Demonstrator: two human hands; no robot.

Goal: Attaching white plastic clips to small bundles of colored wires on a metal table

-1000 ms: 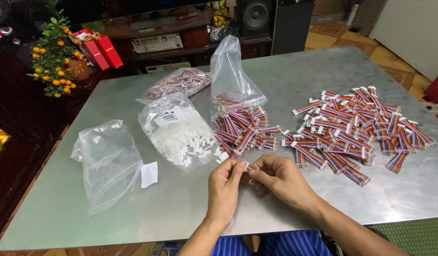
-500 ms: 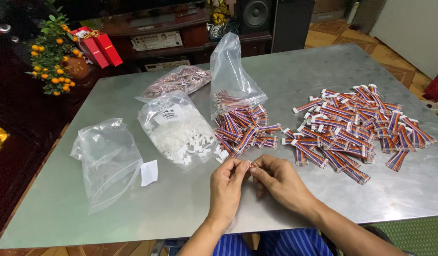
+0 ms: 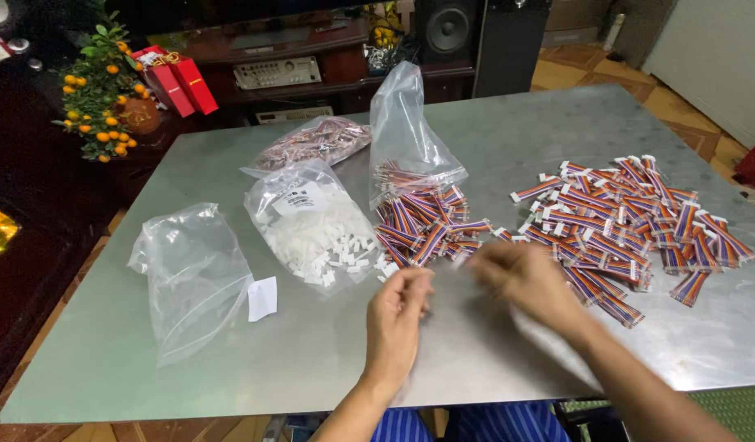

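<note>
As I look down from the head camera, the left hand (image 3: 398, 315) rests low over the bare metal table (image 3: 508, 360), its fingers curled together toward the thumb; I think it pinches something very small, perhaps a white connector piece, but I cannot tell for sure. The right hand (image 3: 525, 278) is blurred, with loosely bent fingers, and I cannot tell if it holds anything. It is between the two piles of striped ribbon cables: the small pile (image 3: 426, 225) lies just beyond the left hand, at the mouth of an upright clear bag (image 3: 406, 131), and the big pile (image 3: 631, 225) spreads to the right, touching the right hand's far side. The right hand is the nearer one to the big pile. The cables there lie in many directions, most with the long axis slanted from near-right to far-left. The open bag of white connector pieces (image 3: 312, 225) lies to the left of the small pile, near the left hand.
</note>
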